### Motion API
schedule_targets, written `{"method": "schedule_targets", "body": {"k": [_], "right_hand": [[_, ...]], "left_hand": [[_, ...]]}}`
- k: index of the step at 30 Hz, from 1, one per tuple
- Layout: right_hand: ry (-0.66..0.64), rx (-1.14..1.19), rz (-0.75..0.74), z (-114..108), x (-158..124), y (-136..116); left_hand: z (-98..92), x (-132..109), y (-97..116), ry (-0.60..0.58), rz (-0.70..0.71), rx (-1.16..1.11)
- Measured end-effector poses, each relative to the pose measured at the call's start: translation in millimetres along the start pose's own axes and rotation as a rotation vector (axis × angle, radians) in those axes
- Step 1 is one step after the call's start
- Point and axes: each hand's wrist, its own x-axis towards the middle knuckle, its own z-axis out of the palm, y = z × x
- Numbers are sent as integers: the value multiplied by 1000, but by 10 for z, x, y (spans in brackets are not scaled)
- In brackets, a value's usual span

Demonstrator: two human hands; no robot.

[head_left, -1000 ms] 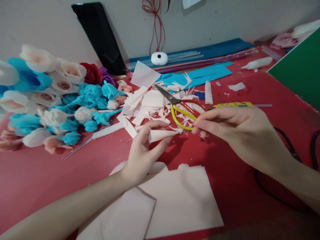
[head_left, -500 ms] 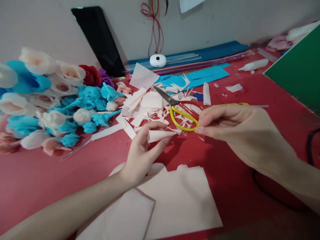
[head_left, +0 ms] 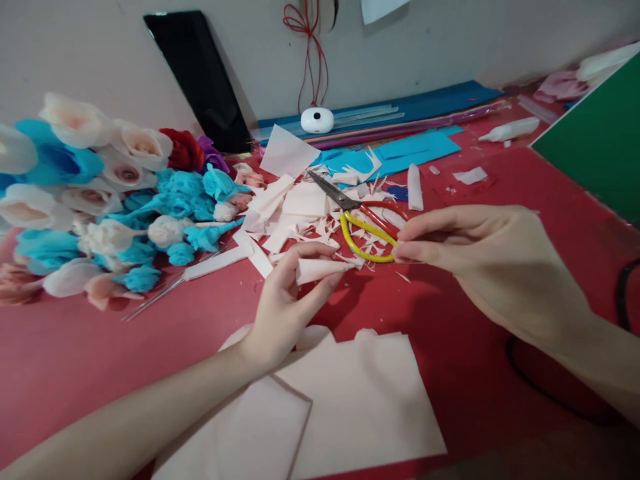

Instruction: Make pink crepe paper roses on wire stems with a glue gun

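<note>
My left hand (head_left: 287, 307) is closed around a rolled piece of cream crepe paper (head_left: 320, 269), with thumb and forefinger near its narrow, twisted right end. To the right, my right hand (head_left: 480, 257) is held in a pinch. A very thin pale line shows below its fingertips, but I cannot make out what is between them. Just behind those fingertips lie scissors (head_left: 367, 248) with one yellow and one red handle, their blades on cream paper scraps (head_left: 305, 200). Cream paper sheets (head_left: 370, 400) lie in front, partly under my left wrist.
Crepe paper flowers (head_left: 125, 173) in white, blue, red and purple crowd the left. Behind them a black phone (head_left: 197, 73) leans on the wall. A white earbud case (head_left: 317, 120), blue paper (head_left: 415, 152), a glue tube (head_left: 510, 129) and a green board (head_left: 600, 133) lie farther back.
My right hand has shifted very slightly, now covering the yellow item that showed behind it. My left hand keeps its grip on the rolled paper in the same place.
</note>
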Motion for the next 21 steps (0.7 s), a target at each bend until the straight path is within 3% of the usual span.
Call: {"method": "schedule_targets", "body": {"k": [10,21], "right_hand": [[-46,155,38,20,20,13],[-72,135,37,18,31,27]], "left_hand": [[-2,1,7,5,-5,14],[2,-8,2,8,-27,-10]]}}
